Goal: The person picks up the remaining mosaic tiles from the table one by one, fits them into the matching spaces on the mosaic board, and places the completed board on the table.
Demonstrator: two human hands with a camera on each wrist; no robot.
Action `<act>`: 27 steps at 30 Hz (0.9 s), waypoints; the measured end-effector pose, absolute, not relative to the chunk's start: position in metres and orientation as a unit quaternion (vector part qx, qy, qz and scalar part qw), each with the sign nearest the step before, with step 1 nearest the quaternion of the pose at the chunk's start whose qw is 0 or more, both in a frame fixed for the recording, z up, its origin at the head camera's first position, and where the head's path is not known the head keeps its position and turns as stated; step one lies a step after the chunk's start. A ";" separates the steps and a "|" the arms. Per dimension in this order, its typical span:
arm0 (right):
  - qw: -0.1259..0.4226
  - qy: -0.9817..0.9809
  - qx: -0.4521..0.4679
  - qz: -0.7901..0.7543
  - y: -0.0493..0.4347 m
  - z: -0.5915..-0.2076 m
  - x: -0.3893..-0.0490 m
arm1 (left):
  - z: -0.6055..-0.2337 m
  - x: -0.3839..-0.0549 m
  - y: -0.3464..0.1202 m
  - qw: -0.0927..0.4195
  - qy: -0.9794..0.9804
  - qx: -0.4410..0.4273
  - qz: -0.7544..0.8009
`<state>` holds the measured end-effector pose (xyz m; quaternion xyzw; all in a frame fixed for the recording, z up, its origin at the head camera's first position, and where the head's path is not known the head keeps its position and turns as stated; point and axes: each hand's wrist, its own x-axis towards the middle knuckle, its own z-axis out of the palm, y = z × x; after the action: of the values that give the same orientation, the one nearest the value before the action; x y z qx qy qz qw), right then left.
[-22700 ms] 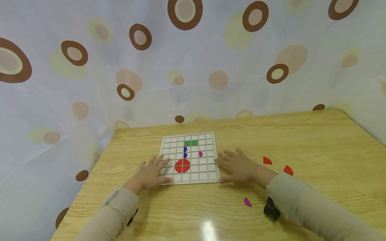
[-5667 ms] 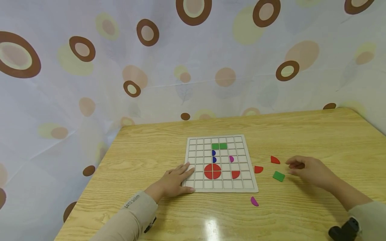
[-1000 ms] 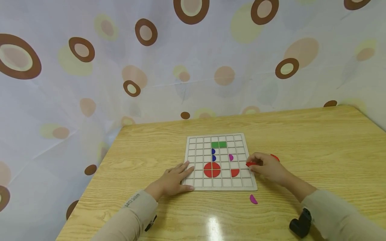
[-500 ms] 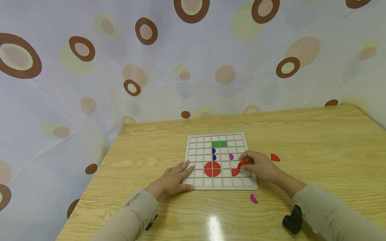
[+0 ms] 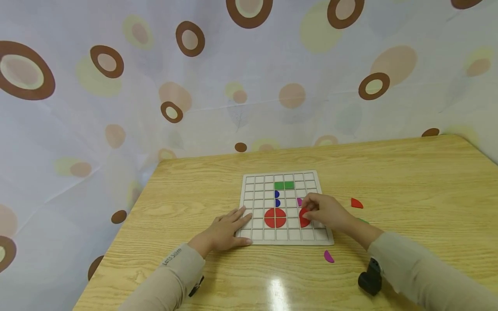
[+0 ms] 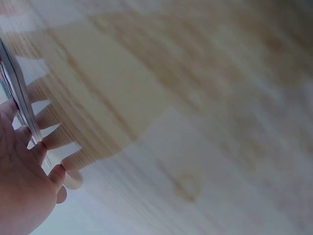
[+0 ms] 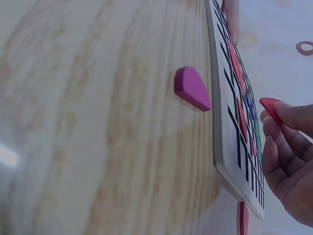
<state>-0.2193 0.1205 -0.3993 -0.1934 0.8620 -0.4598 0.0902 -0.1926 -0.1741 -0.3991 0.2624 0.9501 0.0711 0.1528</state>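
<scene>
In the head view my left hand (image 5: 225, 231) lies with fingers spread on the left edge of a white grid board (image 5: 285, 234). My right hand (image 5: 324, 211) pinches a red quarter-circle piece (image 7: 270, 107) between thumb and finger, close over the board's right side. In the head view the held piece lines up above another red quarter-circle (image 5: 304, 224) in the grid. A magenta half-circle (image 5: 299, 201) beside the fingertips is partly hidden. Four-part red circle (image 5: 269, 222), two blue half-circles (image 5: 277, 194) and two green squares (image 5: 279, 185) also sit on the board.
On the wooden table (image 5: 194, 185), a loose red quarter-circle (image 5: 356, 203) lies right of the board. A green piece (image 5: 363, 220) is mostly hidden by the right forearm. A magenta half-circle (image 5: 329, 256) lies near the board's front right corner. A patterned cloth (image 5: 249, 116) hangs behind.
My right hand has carried the red quarter-circle left from the board's right edge to the other red one. Earlier, the board shifted right and a red quarter-circle was added. The left hand stays.
</scene>
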 end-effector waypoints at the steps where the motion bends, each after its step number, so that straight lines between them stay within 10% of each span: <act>1: 0.090 0.864 -0.195 -0.455 0.120 -0.399 -0.220 | -0.399 -0.193 -0.174 0.152 0.950 0.263 0.071; 27: 0.123 0.890 -0.249 -0.363 0.098 -0.396 -0.225 | -0.400 -0.193 -0.175 0.154 0.951 0.259 0.074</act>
<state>-0.2252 0.0975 -0.3964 -0.2490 0.8896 -0.3625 0.1230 -0.1930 -0.1745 -0.3996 0.2588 0.9507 0.0743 0.1536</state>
